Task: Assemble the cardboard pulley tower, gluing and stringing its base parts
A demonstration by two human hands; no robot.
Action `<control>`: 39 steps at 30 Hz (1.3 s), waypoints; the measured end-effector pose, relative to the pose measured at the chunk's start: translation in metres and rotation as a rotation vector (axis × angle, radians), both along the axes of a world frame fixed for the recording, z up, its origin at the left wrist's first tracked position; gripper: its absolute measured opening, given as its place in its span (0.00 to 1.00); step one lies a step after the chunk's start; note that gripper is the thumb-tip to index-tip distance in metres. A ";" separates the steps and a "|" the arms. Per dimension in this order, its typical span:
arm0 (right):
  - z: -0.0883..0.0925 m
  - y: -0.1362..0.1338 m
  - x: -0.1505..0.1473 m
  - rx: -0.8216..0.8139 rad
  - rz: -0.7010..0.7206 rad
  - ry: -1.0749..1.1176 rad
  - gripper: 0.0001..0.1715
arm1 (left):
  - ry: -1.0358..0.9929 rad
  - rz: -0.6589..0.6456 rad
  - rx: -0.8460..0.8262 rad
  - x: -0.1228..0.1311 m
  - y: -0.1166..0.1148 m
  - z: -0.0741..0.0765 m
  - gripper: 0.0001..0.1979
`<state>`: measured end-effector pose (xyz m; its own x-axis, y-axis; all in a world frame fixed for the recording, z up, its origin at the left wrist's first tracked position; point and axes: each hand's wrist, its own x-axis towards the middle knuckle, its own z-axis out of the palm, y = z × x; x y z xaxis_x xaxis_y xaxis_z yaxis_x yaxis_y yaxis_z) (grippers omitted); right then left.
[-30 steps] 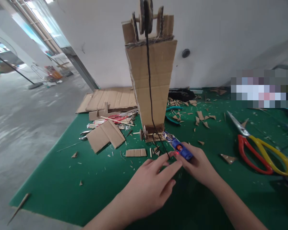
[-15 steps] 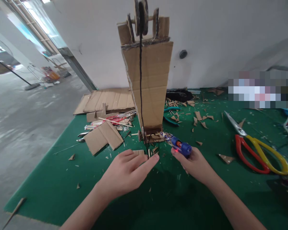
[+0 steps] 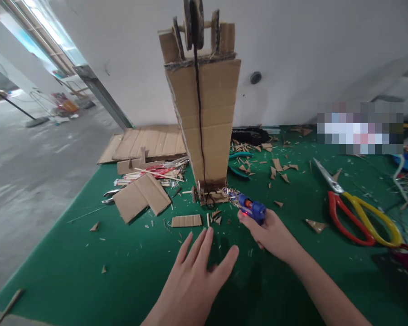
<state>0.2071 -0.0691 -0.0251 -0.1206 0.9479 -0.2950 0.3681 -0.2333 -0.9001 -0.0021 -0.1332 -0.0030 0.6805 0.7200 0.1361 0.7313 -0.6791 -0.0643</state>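
In my right hand (image 3: 270, 235) is a blue glue gun (image 3: 253, 209), its nozzle end wrapped in scraps and pointing at the foot of a cardboard tower (image 3: 209, 122). A red light glows on the gun. My left hand (image 3: 197, 271) is open above the green table, fingers spread, holding nothing. Just beyond its fingertips lie a small cardboard strip (image 3: 187, 221) and a short stick. A black cord (image 3: 199, 90) runs from the cardboard pulley (image 3: 193, 25) at the top down to a loose loop by the spool (image 3: 199, 192) at the base.
Scissors with red and yellow handles (image 3: 352, 217) lie at the right. Cut cardboard pieces (image 3: 143, 194), bundled sticks (image 3: 153, 174) and teal-handled pliers (image 3: 240, 172) surround the tower. A white wall (image 3: 282, 50) stands behind. The table's left edge borders a concrete floor (image 3: 54, 167).
My left hand has let go of the black cord and drawn back toward me, its fingers spreading. The cord now hangs in a loop at the base. The glue gun stays near the base.
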 end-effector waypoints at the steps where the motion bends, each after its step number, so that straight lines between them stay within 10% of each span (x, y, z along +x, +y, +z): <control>1: 0.000 0.000 0.000 0.000 -0.003 0.000 0.20 | -0.026 -0.021 -0.024 -0.003 0.002 0.004 0.31; 4: 0.001 -0.002 -0.001 -0.020 -0.003 0.028 0.20 | -0.190 0.063 -0.083 -0.018 0.025 0.015 0.16; 8: 0.002 -0.003 -0.002 -0.081 -0.008 0.067 0.22 | -0.344 0.549 -0.039 -0.044 0.083 0.019 0.14; 13: 0.004 -0.003 -0.005 -0.113 -0.016 0.085 0.23 | -0.494 0.515 -0.370 -0.062 0.127 0.002 0.15; 24: -0.002 0.000 -0.004 -0.135 0.036 0.114 0.24 | -0.835 0.579 -0.760 -0.058 0.128 -0.012 0.13; 39: -0.004 -0.001 -0.003 -0.118 0.048 0.127 0.25 | -0.976 0.566 -0.815 -0.053 0.128 -0.012 0.08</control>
<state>0.2036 -0.0704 -0.0293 -0.2078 0.8998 -0.3836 0.2665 -0.3252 -0.9073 -0.0547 -0.0056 -0.0154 0.1474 0.9677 -0.2047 0.4354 0.1223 0.8919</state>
